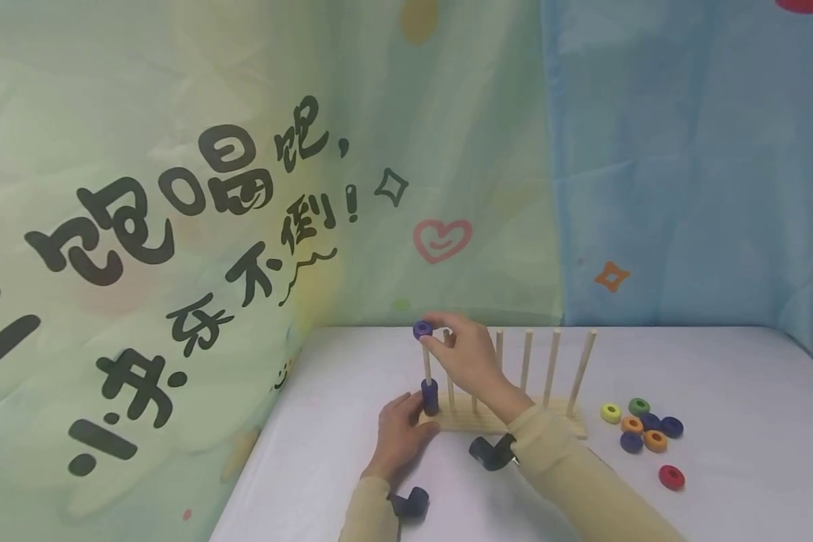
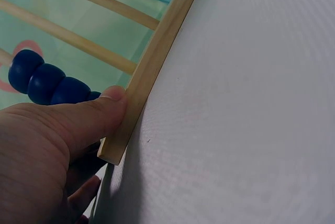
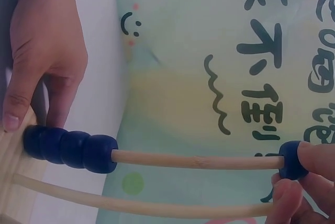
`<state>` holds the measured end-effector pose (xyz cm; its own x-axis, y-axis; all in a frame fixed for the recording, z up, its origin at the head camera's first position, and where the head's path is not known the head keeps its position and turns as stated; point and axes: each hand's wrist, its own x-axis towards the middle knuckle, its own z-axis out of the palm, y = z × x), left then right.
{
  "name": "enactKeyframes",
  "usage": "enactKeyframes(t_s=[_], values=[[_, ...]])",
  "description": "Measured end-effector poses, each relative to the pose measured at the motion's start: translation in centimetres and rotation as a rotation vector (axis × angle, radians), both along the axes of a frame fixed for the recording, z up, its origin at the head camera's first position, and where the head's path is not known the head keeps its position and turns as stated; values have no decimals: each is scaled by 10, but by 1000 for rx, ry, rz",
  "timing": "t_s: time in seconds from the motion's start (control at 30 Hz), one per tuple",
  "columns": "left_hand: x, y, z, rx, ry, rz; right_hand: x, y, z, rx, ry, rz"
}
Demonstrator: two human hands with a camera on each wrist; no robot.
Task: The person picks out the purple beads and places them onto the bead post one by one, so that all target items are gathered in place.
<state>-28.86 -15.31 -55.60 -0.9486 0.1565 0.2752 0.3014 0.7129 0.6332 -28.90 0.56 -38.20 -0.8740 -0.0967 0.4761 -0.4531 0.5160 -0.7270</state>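
My right hand (image 1: 467,357) pinches a dark blue ring bead (image 1: 422,330) between thumb and fingers at the top of the leftmost peg (image 1: 427,365). In the right wrist view, the peg's tip meets this bead (image 3: 292,157). Several blue beads (image 3: 70,148) are stacked at the foot of the same peg. My left hand (image 1: 400,433) holds the left end of the wooden peg stand (image 1: 461,424), right beside that stack. Its thumb (image 2: 112,101) presses on the base in the left wrist view, while the other fingers are partly hidden behind it.
Several bare pegs (image 1: 554,369) rise along the stand to the right. Loose beads lie on the white table (image 1: 732,391) at the right: yellow (image 1: 610,412), green (image 1: 639,406), orange (image 1: 655,440), blue (image 1: 672,427) and red (image 1: 671,477). A printed cloth (image 1: 447,150) hangs behind.
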Motion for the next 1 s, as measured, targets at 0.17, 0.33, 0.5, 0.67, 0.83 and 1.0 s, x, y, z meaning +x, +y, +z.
enactKeyframes(t_s=[0.17, 0.33, 0.5, 0.67, 0.83, 1.0], values=[[-1, 0, 1, 6, 32, -10, 0, 1, -1, 41, -9, -5], [-2, 0, 1, 1, 45, -12, 0, 1, -3, 58, -24, -14], [0, -1, 1, 4, 55, -8, 0, 0, -6, 59, -37, -4], [-1, -1, 1, -8, 34, -9, 0, 0, -6, 65, -29, -10], [-2, -2, -1, -9, 31, -11, 0, -1, -7, 67, -20, -15], [-2, -2, -2, -13, 30, -8, 0, -1, -7, 74, -19, -17]])
